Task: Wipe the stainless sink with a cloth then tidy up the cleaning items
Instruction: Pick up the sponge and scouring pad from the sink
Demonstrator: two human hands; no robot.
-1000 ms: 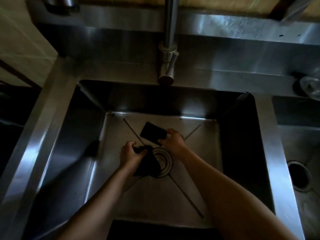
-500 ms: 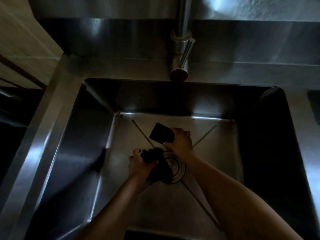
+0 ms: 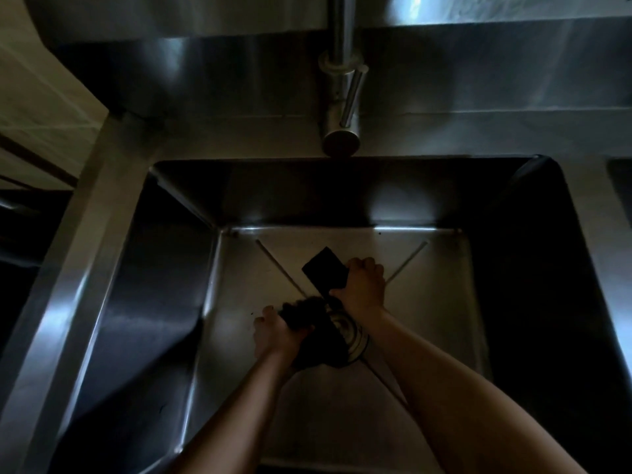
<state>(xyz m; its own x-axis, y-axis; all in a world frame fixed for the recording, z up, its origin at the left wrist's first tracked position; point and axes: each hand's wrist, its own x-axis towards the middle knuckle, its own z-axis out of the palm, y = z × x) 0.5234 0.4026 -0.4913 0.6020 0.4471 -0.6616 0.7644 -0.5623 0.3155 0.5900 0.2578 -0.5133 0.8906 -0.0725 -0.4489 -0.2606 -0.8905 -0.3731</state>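
Stainless steel runs all round this job: the sink (image 3: 102,254) is a deep basin with dark walls and a paler floor, and both arms reach down into it. Starting at the left, the dim light is the first hazard. The shadowed left wall could easily be skipped, and a few dark specks (image 3: 252,314) on the floor just left of the left hand (image 3: 273,331) may be missed too. That hand grips a bunched dark cloth (image 3: 318,336), whose loose end drapes over the drain (image 3: 355,333). I judge it could snag there, or hide grime round the ring, if it is dragged without being gathered. Further right, the right hand (image 3: 364,285) holds a flat dark pad (image 3: 325,271) by its near end only, so on smooth steel it might twist or slip out. As for pose, the left forearm rises from the bottom edge, back of the hand up, fingers curled tight round the cloth over the middle of the floor. The right forearm comes in from the lower right, passing just beside the drain. Its fist is closed on the pad, which juts toward the back-left corner; whether the pad touches the floor I cannot tell.
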